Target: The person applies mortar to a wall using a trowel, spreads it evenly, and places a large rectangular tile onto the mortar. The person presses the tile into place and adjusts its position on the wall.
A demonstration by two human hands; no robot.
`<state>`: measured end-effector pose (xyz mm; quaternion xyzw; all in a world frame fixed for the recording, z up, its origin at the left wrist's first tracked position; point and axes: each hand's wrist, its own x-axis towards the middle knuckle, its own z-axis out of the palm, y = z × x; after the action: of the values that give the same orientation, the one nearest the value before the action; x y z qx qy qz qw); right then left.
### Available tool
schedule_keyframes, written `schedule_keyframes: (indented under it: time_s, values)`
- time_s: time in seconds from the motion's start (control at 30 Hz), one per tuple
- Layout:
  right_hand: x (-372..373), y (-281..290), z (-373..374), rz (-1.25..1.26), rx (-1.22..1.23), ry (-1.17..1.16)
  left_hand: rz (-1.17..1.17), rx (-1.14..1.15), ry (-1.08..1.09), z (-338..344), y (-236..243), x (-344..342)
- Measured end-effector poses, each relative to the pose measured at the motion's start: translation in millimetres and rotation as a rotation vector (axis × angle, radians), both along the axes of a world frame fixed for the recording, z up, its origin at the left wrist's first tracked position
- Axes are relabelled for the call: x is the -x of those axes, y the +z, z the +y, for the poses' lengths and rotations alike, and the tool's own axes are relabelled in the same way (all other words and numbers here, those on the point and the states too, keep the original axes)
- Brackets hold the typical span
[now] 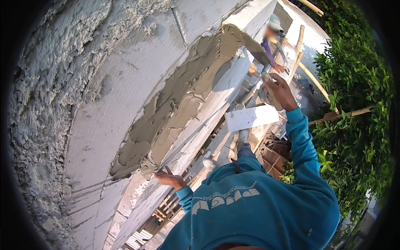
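Note:
My right hand (281,91) is raised at the right, its fingers closed round the wooden handle of a trowel (273,95). Part of a grey metal blade shows beside the handle. Lower down, my left hand (170,179) reaches to the wall's lower edge with fingers apart, and I see nothing held in it. Its fingertips are close to a lump at the bottom end of the wet grey mortar (177,106); whether they touch it I cannot tell. The mortar lies in a rough, uneven band along the pale block wall (121,96).
A white rectangular board (252,118) sits below my right hand, above my feet. Wood and bamboo scaffolding (314,83) runs alongside the wall. Further along, a co-worker in a purple sleeve (268,51) and a hat rests a hand on the planks. Leafy bushes (354,104) stand at the right.

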<state>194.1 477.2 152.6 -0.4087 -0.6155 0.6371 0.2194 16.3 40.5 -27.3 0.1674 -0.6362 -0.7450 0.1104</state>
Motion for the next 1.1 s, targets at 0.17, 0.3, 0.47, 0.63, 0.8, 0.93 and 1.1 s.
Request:
schedule_keyframes:
  time_s: [0.17, 0.3, 0.47, 0.63, 0.8, 0.93, 1.1]
  values:
    - [-14.2, 4.8, -0.7, -0.006, -0.029, 0.082, 0.018, 0.057, -0.093, -17.9, -11.3, -2.7]
    - [-1.8, -7.4, 25.3, 0.041, 0.009, 0.157, -0.063, 0.014, -0.026, -8.7, -3.0, 3.4]
    - [-18.9, -39.1, 57.2, 0.051, 0.045, 0.111, -0.022, 0.063, -0.033, 22.1, 40.7, -5.4]
    - [-42.2, -42.3, 48.5, -0.027, -0.187, 0.087, 0.009, 0.193, -0.079, 4.6, 20.1, -2.6]
    - [-11.0, -53.9, 45.5, 0.172, -0.19, 0.092, -0.015, 0.207, -0.201, -12.9, -0.7, -1.4]
    - [41.5, -101.0, 80.5, 0.217, -0.222, 0.214, -0.028, 0.246, -0.247, -4.5, 8.4, -1.3]
    - [27.0, -127.1, 100.9, 0.173, -0.202, 0.163, -0.064, 0.228, -0.208, -9.8, 18.3, -0.8]
